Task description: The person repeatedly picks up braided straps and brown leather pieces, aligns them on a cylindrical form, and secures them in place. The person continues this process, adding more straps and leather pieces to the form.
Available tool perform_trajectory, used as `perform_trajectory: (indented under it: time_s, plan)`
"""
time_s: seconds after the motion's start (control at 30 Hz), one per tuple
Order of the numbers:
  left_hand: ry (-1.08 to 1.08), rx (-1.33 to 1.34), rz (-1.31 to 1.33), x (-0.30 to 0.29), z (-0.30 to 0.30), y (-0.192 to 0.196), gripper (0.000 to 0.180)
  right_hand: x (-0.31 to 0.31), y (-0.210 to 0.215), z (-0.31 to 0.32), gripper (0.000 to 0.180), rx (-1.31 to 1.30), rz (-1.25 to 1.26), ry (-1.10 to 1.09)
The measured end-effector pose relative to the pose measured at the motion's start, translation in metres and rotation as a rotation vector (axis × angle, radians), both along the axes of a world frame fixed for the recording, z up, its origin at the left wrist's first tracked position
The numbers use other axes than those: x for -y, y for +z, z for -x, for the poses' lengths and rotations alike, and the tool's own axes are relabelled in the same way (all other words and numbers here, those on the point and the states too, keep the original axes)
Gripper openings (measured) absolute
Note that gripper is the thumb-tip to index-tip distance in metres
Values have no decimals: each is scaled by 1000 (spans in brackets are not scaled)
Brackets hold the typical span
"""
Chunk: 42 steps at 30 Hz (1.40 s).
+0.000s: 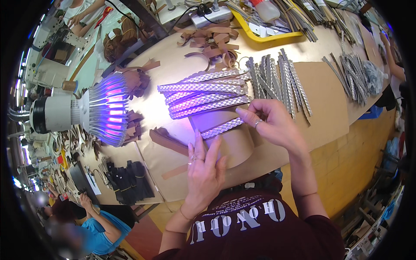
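— On the big paper-covered table (329, 99), a silver braided strap (222, 128) lies over the brown rounded form (236, 149).
— Left hand (203, 171) presses flat, open; right hand (271, 121) pinches its end. It may slip crooked, I think.

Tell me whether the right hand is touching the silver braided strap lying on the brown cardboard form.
Touching. The head view shows the right hand's fingertips pinching the end of the silver braided strap on the brown cardboard form.

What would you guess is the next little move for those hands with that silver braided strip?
Probably press the silver braided strip flat onto the brown piece: the right hand pinches its end, the left hand steadies the piece, and finished strips lie beyond.
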<state>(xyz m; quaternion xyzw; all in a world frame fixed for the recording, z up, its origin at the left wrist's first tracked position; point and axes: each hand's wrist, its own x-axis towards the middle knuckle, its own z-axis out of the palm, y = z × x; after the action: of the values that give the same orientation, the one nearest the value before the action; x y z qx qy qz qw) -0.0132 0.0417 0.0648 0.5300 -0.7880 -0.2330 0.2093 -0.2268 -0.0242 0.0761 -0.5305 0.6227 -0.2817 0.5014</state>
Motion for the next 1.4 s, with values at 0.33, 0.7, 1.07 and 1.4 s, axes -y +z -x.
perform_trajectory:
  time_s: [0.33, 0.7, 1.07, 1.4]
  plan:
    - [10, 13, -24, 1, 4, 7, 49, -13, -26, -6, 39, 101, 12, -109]
    - [-38, 26, 14, 1, 0, 4, 49, -20, -34, -18, 43, -70, 84, -107]
    - [-31, -129, 52, -4, -9, -18, 53, -34, -65, -31, 32, 77, 141, -287]
    - [119, -46, 512, -21, -14, -22, 68, -30, -3, -16, 24, 681, 5, -272]
